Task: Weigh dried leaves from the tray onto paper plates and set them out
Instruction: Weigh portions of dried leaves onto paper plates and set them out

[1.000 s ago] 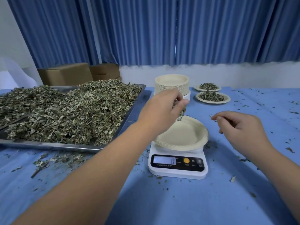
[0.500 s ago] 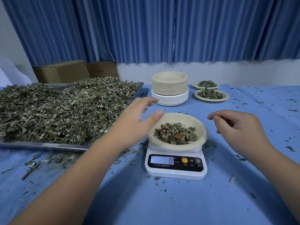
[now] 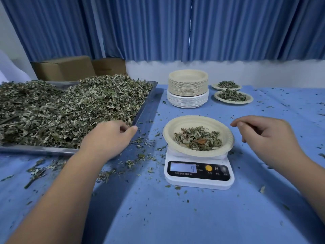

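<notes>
A small portion of leaves (image 3: pixel 197 140) lies in a plate (image 3: pixel 174 127) that sits on the scale (image 3: pixel 198 181), near the middle of the table (image 3: pixel 175 217); the display shows what looks like a 9. Left of it the tray (image 3: pixel 35 150) holds a deep pile (image 3: pixel 70 110). The left hand (image 3: pixel 107 138) is at the tray's near right corner, fingers curled down at the pile's edge, thumb out; whether it grips anything I cannot tell. The right hand (image 3: pixel 267 136) hovers just right of the plate, fingers loosely bent, holding nothing. Farther back stands a stack (image 3: pixel 188 85) of plates, with two filled plates (image 3: pixel 232 103) to its right. Crumbs (image 3: pixel 133 162) litter the table
</notes>
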Available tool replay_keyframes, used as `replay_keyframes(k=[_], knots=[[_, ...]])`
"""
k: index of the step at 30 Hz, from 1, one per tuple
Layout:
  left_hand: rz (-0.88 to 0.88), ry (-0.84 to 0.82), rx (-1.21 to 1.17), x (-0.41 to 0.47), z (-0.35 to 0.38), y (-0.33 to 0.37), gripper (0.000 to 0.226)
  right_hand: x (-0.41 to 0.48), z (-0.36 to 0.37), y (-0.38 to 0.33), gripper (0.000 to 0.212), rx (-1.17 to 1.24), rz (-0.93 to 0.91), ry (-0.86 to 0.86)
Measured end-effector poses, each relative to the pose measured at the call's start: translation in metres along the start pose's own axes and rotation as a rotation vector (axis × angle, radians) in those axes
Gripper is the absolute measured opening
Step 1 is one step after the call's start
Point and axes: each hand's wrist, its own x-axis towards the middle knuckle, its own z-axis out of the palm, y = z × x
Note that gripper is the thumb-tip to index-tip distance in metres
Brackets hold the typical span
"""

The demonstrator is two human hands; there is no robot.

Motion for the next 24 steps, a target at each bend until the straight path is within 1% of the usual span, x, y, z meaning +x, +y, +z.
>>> replay_keyframes(k=[1,2,3,5,6,7,8,12,14,19,24], knots=[[0.003,0.050,-0.020,-0.001,-0.001,0.001,0.044,0.000,0.000,0.000,0.028,0.007,0.011,-0.001],[0.008,0.054,-0.032,0.000,-0.002,0.001,0.047,0.000,0.000,0.001,0.027,0.015,0.017,-0.003],[0.008,0.003,-0.020,0.001,-0.002,0.000,0.054,0.000,0.000,0.001,0.028,0.020,0.013,-0.007],[-0.021,-0.178,0.047,-0.001,-0.001,-0.001,0.075,-0.001,0.000,0.000,0.032,0.016,-0.009,-0.019],[-0.041,-0.246,0.073,-0.003,-0.001,0.000,0.082,-0.001,0.000,0.000,0.034,0.015,-0.018,-0.024],[-0.053,-0.273,0.092,-0.004,-0.001,0.001,0.085,0.000,0.000,0.000,0.035,0.017,-0.024,-0.027],[-0.050,-0.259,0.106,-0.005,0.000,0.001,0.082,0.000,0.000,0.000,0.035,0.021,-0.028,-0.028],[-0.023,-0.097,0.208,-0.013,0.004,0.004,0.058,0.000,-0.002,0.002,0.039,0.039,-0.043,-0.026],[0.000,-0.023,0.230,-0.019,0.006,0.004,0.051,0.000,-0.002,0.003,0.041,0.041,-0.057,-0.025],[-0.017,0.062,0.155,-0.021,0.007,0.000,0.043,0.001,-0.001,0.004,0.041,0.049,-0.080,-0.031],[-0.044,0.145,-0.004,-0.017,0.006,-0.002,0.044,0.002,-0.002,0.004,0.039,0.039,-0.093,-0.040]])
